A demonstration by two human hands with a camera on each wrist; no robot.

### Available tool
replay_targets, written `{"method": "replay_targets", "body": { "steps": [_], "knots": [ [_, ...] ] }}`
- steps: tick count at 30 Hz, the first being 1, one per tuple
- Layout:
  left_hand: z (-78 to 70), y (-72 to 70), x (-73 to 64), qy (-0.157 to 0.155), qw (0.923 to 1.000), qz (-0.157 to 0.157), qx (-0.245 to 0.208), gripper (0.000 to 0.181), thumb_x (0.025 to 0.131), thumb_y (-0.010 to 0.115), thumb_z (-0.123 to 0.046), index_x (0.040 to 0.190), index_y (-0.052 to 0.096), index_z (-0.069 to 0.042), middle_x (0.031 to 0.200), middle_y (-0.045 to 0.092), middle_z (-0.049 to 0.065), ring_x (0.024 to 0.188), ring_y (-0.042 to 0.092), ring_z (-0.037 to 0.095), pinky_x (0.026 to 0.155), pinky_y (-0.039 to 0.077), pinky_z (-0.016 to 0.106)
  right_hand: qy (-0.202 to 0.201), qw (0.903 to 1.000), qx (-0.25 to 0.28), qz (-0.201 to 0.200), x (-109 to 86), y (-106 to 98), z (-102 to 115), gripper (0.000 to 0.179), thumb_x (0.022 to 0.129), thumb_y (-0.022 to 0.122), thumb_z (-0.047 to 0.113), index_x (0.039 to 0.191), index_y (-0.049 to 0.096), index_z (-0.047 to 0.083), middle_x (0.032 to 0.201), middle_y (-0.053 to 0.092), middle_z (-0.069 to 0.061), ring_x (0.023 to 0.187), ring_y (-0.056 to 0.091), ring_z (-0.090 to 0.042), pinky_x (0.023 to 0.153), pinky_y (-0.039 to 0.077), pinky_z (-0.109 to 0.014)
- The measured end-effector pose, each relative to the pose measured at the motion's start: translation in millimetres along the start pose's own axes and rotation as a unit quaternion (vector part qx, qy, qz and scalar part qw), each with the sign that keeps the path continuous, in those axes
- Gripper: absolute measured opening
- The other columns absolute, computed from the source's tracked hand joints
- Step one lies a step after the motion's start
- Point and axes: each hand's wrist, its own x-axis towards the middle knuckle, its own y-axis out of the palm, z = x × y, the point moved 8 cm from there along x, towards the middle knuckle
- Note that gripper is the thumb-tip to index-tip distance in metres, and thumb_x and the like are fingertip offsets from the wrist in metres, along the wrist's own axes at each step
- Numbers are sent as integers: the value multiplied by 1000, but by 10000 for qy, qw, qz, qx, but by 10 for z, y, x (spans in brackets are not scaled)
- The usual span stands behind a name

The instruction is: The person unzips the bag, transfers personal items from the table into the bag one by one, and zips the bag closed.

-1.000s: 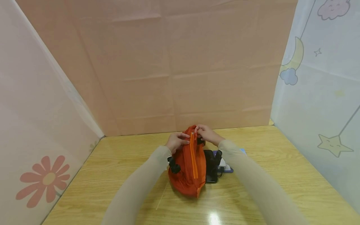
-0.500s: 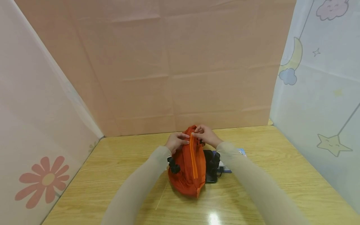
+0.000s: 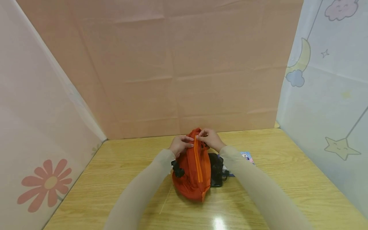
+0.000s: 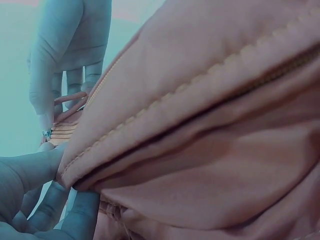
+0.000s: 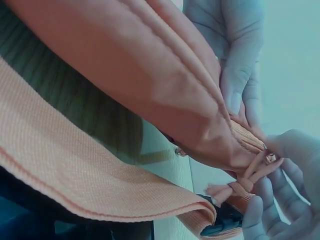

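Observation:
An orange-red waist bag stands on the table, its orange zipper running lengthwise along the upper side. At the far end, my left hand pinches the fabric just left of the zipper. My right hand holds the zipper slider at that same end between thumb and fingers, and the teeth below it look closed. A knotted cord hangs from the slider. Beside the right fingers are a woven strap and its black buckle. The bag's inside is hidden.
Right of the bag lies a black phone-like slab, with a short black cable beside it. A colourful printed card or booklet shows past the right sleeve, which covers part of it. Fabric walls surround the wooden table.
My right thumb and fingers have moved slightly left from the bag's edge onto the zipper slider. The right forearm has shifted a little, showing more of the printed card. My left hand stays put.

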Motion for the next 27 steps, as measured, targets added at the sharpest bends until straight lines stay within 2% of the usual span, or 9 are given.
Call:
{"method": "replay_targets", "body": {
  "steps": [5,16,23,27],
  "knots": [
    [14,8,8,-20,10000,-9,6,22,86,72,-4,108,73,-8,110,68,9,79,65,15,70,55,29,-86,9999,6,-58,5,-16,-3,13,92,68,18,91,65,6,96,65,-10,92,60,-26,78,50,-36],
    [16,19,5,28,10000,26,-25,23,85,71,-2,108,72,-6,112,67,10,79,65,15,71,55,29,377,9989,146,243,15,-5,-67,18,94,64,22,99,62,5,103,66,-15,84,62,-24,70,53,-38],
    [24,19,12,18,10000,12,-5,22,86,71,-3,107,73,-8,110,68,10,79,66,15,72,56,30,336,9990,54,305,25,23,-84,18,93,66,21,101,67,5,103,68,-14,83,65,-21,64,49,-29],
    [21,23,15,3,10000,-10,-16,22,86,72,-4,107,73,-8,110,68,9,79,67,15,72,56,30,345,9990,15,277,24,26,-81,18,92,68,22,100,67,6,104,67,-13,83,63,-21,63,48,-28]
  ]
}}
